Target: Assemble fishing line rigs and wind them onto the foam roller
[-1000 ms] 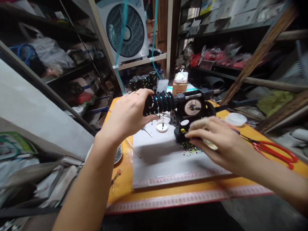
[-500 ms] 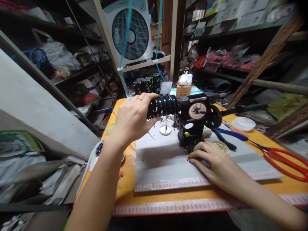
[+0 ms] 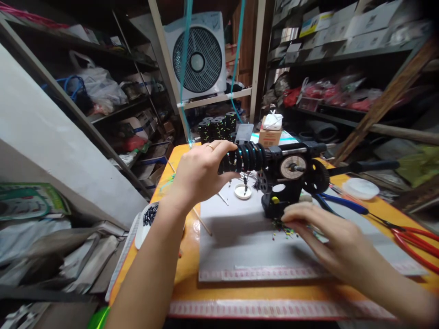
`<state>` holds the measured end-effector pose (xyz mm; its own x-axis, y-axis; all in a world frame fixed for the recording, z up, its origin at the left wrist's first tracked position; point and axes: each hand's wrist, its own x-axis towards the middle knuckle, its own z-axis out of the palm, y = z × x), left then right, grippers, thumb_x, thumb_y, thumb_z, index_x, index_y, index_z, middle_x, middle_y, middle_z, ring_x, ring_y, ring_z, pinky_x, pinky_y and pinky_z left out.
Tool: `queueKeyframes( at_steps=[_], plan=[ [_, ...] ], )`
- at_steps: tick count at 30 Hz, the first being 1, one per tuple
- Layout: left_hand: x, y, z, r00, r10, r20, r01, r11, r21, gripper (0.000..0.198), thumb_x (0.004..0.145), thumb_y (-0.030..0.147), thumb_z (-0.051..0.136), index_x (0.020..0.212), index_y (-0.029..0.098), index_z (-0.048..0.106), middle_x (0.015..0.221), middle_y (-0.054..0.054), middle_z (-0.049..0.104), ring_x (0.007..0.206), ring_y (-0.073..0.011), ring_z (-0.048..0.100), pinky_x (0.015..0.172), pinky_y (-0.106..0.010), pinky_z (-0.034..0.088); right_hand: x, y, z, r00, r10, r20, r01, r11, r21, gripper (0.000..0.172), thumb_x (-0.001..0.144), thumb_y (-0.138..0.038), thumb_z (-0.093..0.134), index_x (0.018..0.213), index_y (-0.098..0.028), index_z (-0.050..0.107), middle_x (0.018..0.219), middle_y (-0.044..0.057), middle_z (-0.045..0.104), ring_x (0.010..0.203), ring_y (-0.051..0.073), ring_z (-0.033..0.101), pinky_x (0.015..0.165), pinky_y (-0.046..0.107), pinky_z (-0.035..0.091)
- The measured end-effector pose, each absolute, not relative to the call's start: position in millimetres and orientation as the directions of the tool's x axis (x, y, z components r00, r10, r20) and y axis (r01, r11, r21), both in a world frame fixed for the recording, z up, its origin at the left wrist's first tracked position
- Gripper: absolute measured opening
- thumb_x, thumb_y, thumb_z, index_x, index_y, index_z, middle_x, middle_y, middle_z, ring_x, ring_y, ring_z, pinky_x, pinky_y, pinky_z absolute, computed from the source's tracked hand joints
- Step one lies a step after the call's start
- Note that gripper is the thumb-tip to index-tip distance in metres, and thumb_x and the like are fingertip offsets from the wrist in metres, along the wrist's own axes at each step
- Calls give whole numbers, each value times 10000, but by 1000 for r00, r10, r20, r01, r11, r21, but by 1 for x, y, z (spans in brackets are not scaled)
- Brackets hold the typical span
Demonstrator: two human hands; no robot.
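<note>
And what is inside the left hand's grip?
The left hand holds a black ringed roller with turquoise glints. The hand covers its left end, so that cannot be seen.

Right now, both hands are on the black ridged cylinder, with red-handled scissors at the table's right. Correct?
Not quite: the head view shows only the left hand on the cylinder; the right hand is near the small coloured pieces. The scissors are as you say.

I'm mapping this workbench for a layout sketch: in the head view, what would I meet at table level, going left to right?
White dish of small dark pieces → left hand → small round white dish → right hand → red-handled scissors.
</note>
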<state>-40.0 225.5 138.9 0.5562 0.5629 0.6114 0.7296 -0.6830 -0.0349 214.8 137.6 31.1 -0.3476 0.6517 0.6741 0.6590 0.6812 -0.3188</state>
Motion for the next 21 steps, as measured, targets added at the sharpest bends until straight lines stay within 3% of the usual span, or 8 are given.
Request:
queueKeyframes(
  at_steps=[5,9,15,21],
  plan=[
    [-42,232,158,569,624,536,654,-738,165,393,752,333,788,1092,216,632,1073,-34,741,965,-209,683,833,-319,501,197,164,100,-369,496,786,660,736,-154,109,900,-150,597,949,-247,610,928,26,702,850,193,687,755,324,527],
    [-44,236,166,590,650,480,610,-748,263,346,753,346,778,1044,212,648,986,-10,730,918,-182,656,803,-294,481,172,190,140,-281,470,837,649,735,-195,60,898,-204,617,943,-237,595,906,11,715,790,176,697,725,318,531],
    [-45,232,166,575,673,466,652,-720,236,348,772,390,750,1049,213,636,862,27,695,719,-149,599,649,-278,424,148,210,159,-314,442,841,625,762,-167,92,864,-177,630,884,-227,556,809,-30,685,680,129,675,639,261,504],
    [-45,231,164,579,659,480,650,-728,216,328,781,390,730,1043,225,624,889,28,696,777,-166,605,651,-286,409,149,215,156,-358,436,826,656,747,-110,114,855,-160,638,891,-230,555,813,-32,688,707,138,688,630,258,488]
  ],
)
